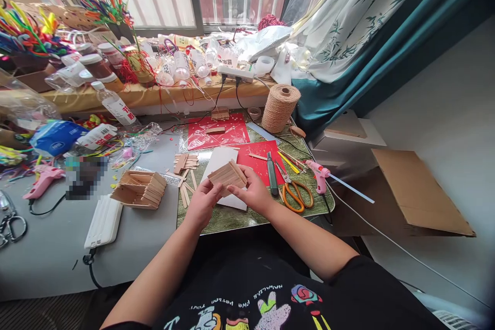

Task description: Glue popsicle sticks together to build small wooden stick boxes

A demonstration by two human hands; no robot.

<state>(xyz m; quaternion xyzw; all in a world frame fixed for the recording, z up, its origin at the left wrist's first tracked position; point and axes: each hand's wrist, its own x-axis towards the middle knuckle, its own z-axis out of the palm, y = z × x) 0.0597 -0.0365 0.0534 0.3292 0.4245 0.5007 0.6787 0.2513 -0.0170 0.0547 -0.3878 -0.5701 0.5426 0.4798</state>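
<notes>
Between my two hands is a small panel of wooden craft sticks (228,175), held above a white board (216,157). My left hand (203,201) grips its left lower edge, thumb on top. At the right end, my right hand (253,191) is closed on the same panel. A box built of craft sticks (141,189) sits to the left. Loose craft sticks (186,167) lie between that box and my hands. Just right of my right hand are a dark green utility knife (272,175) and orange-handled scissors (296,193).
A pink glue gun (320,176) rests at the table's right edge, its cord hanging down. Behind stand a twine spool (281,108) and red sheets (216,131). A white power bank (103,220) and another pink glue gun (43,181) lie left. An open cardboard box (421,193) is at right.
</notes>
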